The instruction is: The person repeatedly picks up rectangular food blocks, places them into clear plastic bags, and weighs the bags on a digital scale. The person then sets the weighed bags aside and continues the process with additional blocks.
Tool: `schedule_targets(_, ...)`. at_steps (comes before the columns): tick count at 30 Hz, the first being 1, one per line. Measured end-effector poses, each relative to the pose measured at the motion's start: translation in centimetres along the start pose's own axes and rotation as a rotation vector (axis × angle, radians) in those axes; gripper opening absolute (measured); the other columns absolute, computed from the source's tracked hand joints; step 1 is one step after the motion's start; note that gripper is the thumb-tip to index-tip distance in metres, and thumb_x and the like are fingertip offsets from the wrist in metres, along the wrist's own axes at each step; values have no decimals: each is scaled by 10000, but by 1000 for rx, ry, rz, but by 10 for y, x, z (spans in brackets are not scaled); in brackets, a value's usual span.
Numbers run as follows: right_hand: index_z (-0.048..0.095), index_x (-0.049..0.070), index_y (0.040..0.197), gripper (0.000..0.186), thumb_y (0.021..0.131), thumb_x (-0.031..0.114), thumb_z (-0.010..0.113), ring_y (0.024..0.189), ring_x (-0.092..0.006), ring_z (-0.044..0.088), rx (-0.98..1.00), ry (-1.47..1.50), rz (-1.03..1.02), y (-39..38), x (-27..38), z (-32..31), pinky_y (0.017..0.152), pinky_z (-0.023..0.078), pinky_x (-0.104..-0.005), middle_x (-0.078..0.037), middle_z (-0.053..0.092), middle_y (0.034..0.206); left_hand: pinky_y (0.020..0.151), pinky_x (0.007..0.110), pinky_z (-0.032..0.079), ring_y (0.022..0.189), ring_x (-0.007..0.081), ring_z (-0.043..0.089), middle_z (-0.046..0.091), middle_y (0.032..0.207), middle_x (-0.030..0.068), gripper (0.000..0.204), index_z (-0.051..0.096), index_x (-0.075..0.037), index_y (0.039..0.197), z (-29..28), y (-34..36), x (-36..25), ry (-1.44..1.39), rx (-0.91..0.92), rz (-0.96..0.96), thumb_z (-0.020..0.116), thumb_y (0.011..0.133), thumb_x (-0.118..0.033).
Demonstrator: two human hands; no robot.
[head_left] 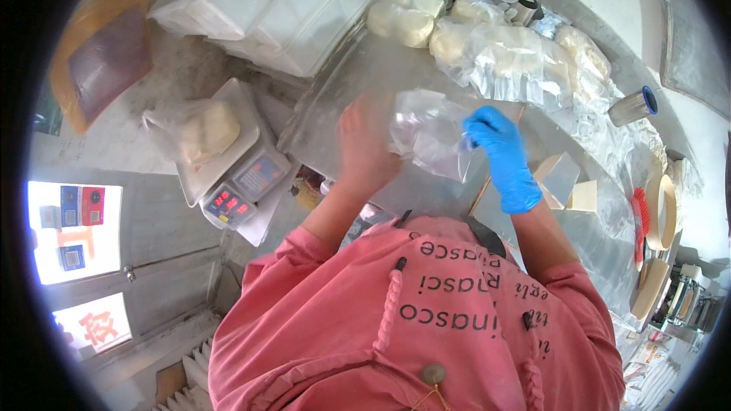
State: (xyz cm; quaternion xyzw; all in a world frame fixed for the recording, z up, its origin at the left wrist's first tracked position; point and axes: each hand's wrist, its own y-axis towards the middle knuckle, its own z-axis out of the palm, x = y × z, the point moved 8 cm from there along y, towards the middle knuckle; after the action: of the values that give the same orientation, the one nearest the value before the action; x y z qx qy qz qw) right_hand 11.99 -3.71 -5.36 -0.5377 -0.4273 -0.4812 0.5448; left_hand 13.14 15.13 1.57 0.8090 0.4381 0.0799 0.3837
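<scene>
The one blue-gloved right hand has its fingers pinching the right edge of one clear, crinkled bag over the smooth grey bench; the bare left hand blurs beside it, finger state unreadable. Leftward, one scale bears one bagged pale lump. Beyond lie several filled bags, stacked white boxes and one metal cylinder.

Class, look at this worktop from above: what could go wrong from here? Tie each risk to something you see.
1. The clear plastic bag looks thin and crumpled; the gloved right hand pinching it might tear it.
2. Only the right hand is gloved, so the bare left hand might soil the bag if it touches it.
3. The bagged pale lump has loose plastic past the scale tray's edge, which might snag.
</scene>
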Motion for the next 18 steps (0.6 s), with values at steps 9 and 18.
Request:
schedule_targets(9,535,27,732,76,753,99,547,693,-357,574,-210,-1284,-462,-22,56,3,624,451,-435,-167,546,676,622,407,480,747,345,611,632,842,128,214,636,-101,903,7,-9,25,-370,193,-208,552,724,-20)
schedule_targets(18,676,39,872,200,750,114,536,846,-320,625,541,-1423,-112,-22,-75,71,744,490,-393,-182,647,904,611,361,462,656,336,561,598,753,161,116,601,-13,820,8,-29,30,-588,54,-380,561,815,-122)
